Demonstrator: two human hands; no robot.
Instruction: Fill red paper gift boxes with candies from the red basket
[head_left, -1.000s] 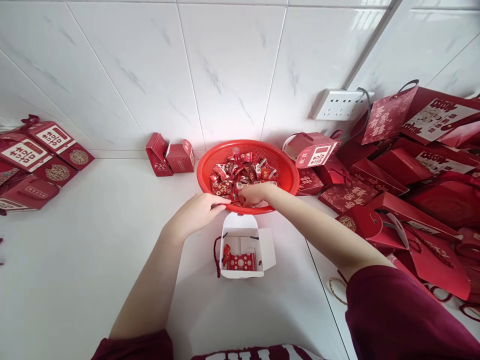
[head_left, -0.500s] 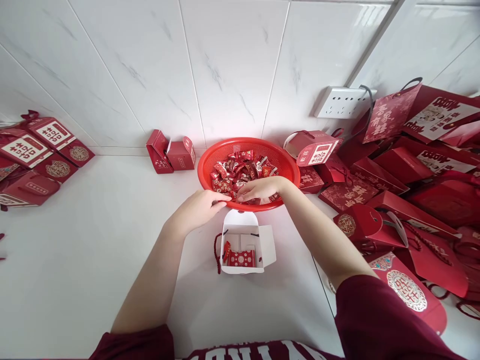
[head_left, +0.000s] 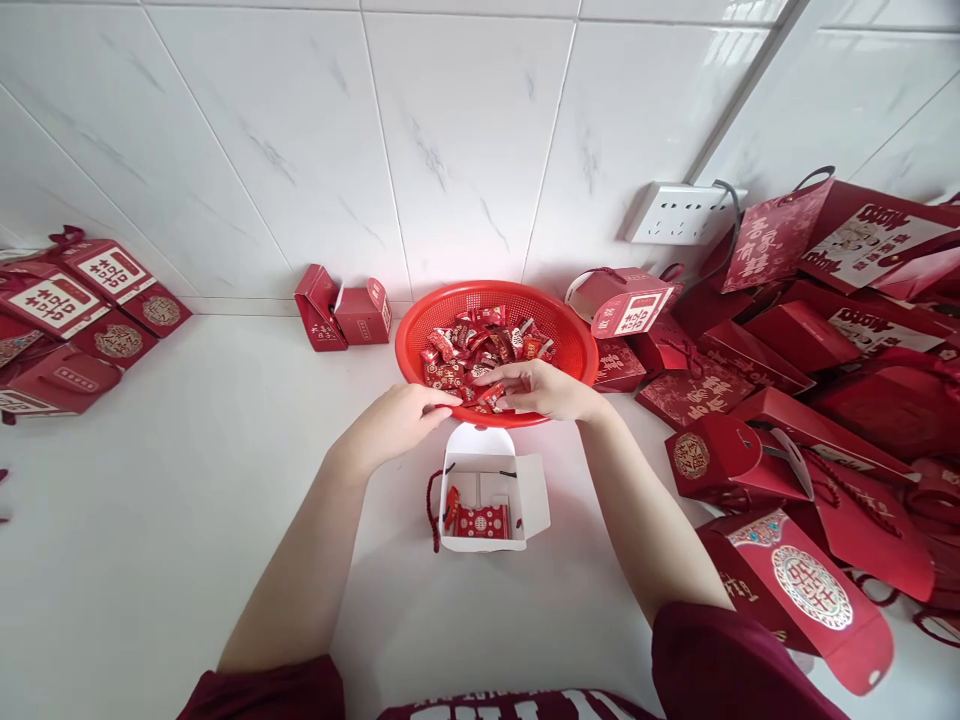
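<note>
In front of me stands a red plastic basket [head_left: 577, 340] with several wrapped candies [head_left: 487, 345] in it. My right hand [head_left: 547, 390] reaches in over the near side, thumb and fingers around a red wrapped candy [head_left: 492, 396]. At the near left rim rests my left hand [head_left: 397, 425], its fingers stretched out and the thumb a little apart, with nothing visible in it. Just below the basket, a white-lined gift box [head_left: 484, 460] lies with its flaps open. Inside it are a red patterned packet [head_left: 482, 522] and a smaller red candy [head_left: 451, 506]. A dark red cord handle [head_left: 433, 510] hangs at its left side.
Red gift boxes [head_left: 112, 300] are grouped at the far left. Two small red boxes [head_left: 345, 310] stand against the tiled wall. Many red boxes [head_left: 795, 400] crowd the right side, below a white power strip [head_left: 682, 212].
My right hand has shifted slightly right, and its fingers have spread around a candy. The left hand has hardly moved. The view has tilted slightly.
</note>
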